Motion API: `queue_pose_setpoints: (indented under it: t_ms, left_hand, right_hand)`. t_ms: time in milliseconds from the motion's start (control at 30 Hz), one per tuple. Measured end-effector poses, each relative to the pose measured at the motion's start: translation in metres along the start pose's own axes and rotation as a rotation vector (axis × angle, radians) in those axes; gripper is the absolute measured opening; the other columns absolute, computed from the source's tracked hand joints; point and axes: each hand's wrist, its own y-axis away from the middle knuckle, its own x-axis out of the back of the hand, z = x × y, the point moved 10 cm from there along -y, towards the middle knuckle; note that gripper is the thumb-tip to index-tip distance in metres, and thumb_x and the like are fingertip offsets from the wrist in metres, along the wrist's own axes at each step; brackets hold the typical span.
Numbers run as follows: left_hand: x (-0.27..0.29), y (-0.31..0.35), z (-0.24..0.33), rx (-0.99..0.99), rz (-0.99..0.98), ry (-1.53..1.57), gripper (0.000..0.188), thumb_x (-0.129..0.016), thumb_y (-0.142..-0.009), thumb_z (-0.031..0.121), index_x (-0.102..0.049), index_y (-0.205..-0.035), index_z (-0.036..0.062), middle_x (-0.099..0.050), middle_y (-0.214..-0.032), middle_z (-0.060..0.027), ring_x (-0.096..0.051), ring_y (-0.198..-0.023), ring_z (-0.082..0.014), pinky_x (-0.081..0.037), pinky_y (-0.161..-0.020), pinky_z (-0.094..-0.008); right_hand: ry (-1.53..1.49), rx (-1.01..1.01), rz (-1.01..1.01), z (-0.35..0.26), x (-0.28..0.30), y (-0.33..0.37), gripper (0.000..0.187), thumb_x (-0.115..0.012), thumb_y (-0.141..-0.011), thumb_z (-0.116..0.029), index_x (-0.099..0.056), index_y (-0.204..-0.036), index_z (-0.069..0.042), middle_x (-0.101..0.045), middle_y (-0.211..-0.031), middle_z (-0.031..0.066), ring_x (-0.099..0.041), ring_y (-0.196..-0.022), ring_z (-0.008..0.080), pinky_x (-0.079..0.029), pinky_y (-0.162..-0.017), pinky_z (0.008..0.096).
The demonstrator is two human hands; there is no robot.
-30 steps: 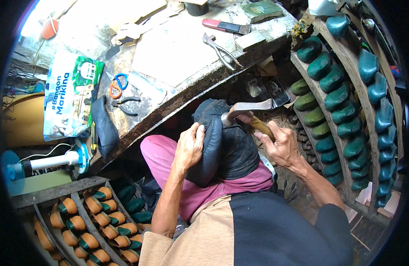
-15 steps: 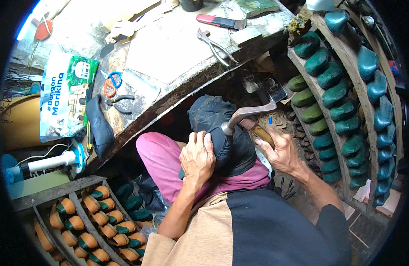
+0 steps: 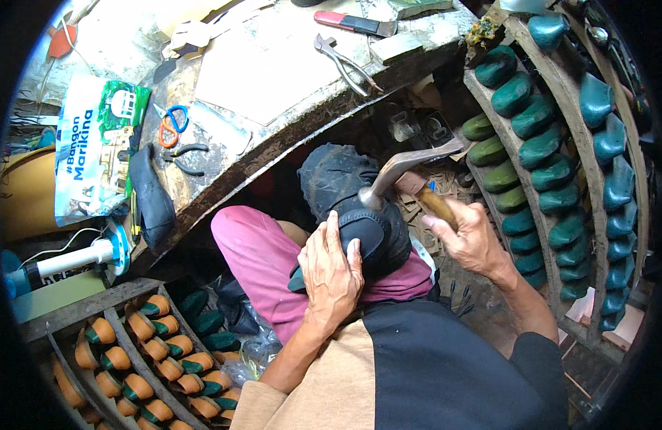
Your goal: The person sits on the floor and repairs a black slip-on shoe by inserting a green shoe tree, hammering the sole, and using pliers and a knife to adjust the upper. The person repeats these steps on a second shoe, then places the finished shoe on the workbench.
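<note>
My left hand [image 3: 332, 276] grips a black shoe upper [image 3: 365, 231] with raised stitching, stretched over a form. A bit of the form's green end [image 3: 296, 280] shows beside the hand. The shoe rests on a dark, wrinkled, cloth-like bundle [image 3: 336, 179] in my lap. My right hand [image 3: 473, 240] is closed round the wooden handle of a hammer [image 3: 420, 158]. Its round face is at the shoe's upper edge; whether it touches cannot be told. The palm side of my left hand is hidden.
Ahead, a workbench [image 3: 273, 147] bears pincers [image 3: 345, 63], a red-and-black knife [image 3: 354, 22], scissors [image 3: 174, 123], pliers [image 3: 187, 158] and a black shoe [image 3: 151, 197]. Green shoe lasts [image 3: 542, 154] line a rack at right. Tan shoes [image 3: 157, 349] fill a rack at lower left.
My left hand has shifted right along the shoe, its index finger now stretched upward. The hammer and my right hand have moved slightly up and right. The view has shifted a little.
</note>
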Motion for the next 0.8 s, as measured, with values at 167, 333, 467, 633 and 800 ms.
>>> queue_pose_setpoints:
  t_ms: [167,333,467,633,800]
  left_hand:
    - [0.0,0.009,0.003,-0.023,-0.007,-0.004,0.069,-0.07,-0.11,0.031,-0.047,-0.167,-0.0027,-0.06,-0.149,-0.0272,-0.06,-0.135,-0.0441,-0.045,-0.114,-0.0563]
    - [0.001,0.004,0.002,-0.031,-0.08,-0.002,0.071,-0.073,-0.108,0.032,-0.049,-0.166,-0.0015,-0.061,-0.146,-0.0262,-0.061,-0.132,-0.0433,-0.046,-0.111,-0.0556]
    - [0.015,-0.001,0.004,-0.123,-0.253,0.1,0.065,-0.081,-0.102,0.036,-0.06,-0.156,0.006,-0.061,-0.122,-0.0192,-0.062,-0.115,-0.0392,-0.05,-0.099,-0.0502]
    - [0.009,-0.006,0.009,-0.268,-0.46,0.306,0.075,-0.095,-0.084,0.059,-0.076,-0.13,0.0027,-0.063,-0.123,-0.0186,-0.063,-0.117,-0.0368,-0.054,-0.098,-0.0499]
    - [-0.011,0.004,0.014,-0.318,-0.523,0.336,0.076,-0.096,-0.08,0.063,-0.076,-0.125,0.0047,-0.067,-0.12,-0.0131,-0.064,-0.115,-0.0358,-0.05,-0.102,-0.0451]
  right_hand:
    - [0.309,0.094,-0.02,-0.025,0.007,-0.003,0.028,-0.08,-0.105,-0.026,-0.071,-0.104,0.001,-0.07,-0.074,0.0252,-0.074,-0.069,0.0465,-0.055,-0.06,0.0527]
    - [0.168,0.013,-0.08,-0.004,-0.006,-0.002,0.032,-0.08,-0.105,-0.032,-0.075,-0.109,-0.001,-0.069,-0.071,0.0251,-0.074,-0.066,0.0456,-0.053,-0.06,0.0531]
    - [0.068,-0.074,-0.048,0.051,-0.03,-0.006,0.038,-0.082,-0.104,-0.036,-0.07,-0.102,0.0,-0.065,-0.068,0.0175,-0.067,-0.06,0.0296,-0.049,-0.06,0.0474]
    - [-0.141,-0.278,0.189,0.163,-0.056,-0.025,0.026,-0.078,-0.107,-0.022,-0.066,-0.097,-0.001,-0.057,-0.075,-0.0018,-0.048,-0.065,0.0084,-0.041,-0.057,0.0345]
    - [-0.431,-0.556,0.369,0.271,-0.072,-0.021,0.018,-0.072,-0.108,-0.015,-0.063,-0.097,-0.003,-0.061,-0.076,0.001,-0.054,-0.058,0.0105,-0.041,-0.05,0.0334]
